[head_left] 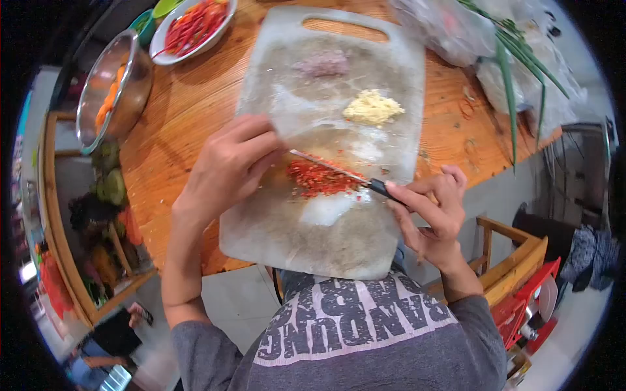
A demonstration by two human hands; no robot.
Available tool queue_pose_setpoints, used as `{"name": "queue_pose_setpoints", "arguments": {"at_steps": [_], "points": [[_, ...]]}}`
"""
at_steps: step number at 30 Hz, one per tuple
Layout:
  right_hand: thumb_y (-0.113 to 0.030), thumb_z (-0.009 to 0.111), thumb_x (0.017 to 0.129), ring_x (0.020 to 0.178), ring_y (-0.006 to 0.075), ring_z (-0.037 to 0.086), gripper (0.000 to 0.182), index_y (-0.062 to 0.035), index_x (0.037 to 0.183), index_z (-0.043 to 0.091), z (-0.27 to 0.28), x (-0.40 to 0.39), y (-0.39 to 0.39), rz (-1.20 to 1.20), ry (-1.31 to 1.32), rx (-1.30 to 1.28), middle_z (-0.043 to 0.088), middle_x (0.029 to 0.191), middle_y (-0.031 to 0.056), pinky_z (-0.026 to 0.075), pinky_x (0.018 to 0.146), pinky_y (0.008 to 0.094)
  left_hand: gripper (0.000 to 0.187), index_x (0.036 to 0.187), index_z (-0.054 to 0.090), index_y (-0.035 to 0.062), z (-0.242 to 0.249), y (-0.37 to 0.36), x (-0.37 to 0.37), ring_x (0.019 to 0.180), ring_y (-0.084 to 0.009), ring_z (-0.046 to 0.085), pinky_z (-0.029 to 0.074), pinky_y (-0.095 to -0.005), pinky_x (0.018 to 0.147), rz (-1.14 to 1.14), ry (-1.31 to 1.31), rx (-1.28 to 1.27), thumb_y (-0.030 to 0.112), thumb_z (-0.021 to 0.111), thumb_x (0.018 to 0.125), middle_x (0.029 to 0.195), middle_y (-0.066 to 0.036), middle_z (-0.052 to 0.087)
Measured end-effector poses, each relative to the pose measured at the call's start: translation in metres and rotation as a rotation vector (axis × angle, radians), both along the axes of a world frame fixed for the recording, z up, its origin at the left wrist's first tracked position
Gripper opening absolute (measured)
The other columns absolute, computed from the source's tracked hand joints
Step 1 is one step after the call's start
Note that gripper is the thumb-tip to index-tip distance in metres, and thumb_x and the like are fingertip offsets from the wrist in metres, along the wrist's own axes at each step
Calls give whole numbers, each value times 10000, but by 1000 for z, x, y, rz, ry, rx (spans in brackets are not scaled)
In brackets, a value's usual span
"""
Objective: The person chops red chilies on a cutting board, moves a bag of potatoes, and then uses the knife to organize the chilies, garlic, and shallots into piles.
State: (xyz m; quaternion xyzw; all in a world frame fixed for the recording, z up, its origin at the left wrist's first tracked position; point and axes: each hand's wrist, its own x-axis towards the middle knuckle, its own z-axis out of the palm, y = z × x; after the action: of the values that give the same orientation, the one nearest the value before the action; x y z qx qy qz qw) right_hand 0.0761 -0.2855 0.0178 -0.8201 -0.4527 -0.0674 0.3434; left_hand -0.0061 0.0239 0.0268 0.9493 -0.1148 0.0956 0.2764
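My right hand point(433, 208) grips the black handle of a knife point(330, 167), whose narrow blade slants up and left over a heap of finely chopped red chillies point(318, 181). Close to the blade's tip is my left hand point(238, 156), its fingers curled and pressed together; whether they touch the tip or hold anything is hidden. Under both lies a worn white cutting board point(287, 244) with a handle slot at its far end. Minced pale yellow garlic point(373, 108) sits in a pile beyond the chillies. Farther up is a small mound of chopped pinkish shallot point(324, 64).
A white bowl of whole red chillies point(195, 27) and a metal bowl point(140, 98) with orange pieces stand on the wooden table point(179, 124) at left. At right, green stalks point(515, 58) lie by plastic bags point(450, 36). A person's hand point(138, 315) shows at lower left.
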Motion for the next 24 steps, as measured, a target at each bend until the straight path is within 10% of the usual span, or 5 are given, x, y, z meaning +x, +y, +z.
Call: {"name": "queue_pose_setpoints", "arguments": {"at_steps": [24], "points": [[-67,797,685,730,180,563,316,-118,997,783,-27,-4,1,-92,-37,173,628,775,-2,380,752,364,91,896,642,6,3,-6,5,863,-333,626,513,-407,740,-1,36,65,2,693,820,887,-134,605]]}}
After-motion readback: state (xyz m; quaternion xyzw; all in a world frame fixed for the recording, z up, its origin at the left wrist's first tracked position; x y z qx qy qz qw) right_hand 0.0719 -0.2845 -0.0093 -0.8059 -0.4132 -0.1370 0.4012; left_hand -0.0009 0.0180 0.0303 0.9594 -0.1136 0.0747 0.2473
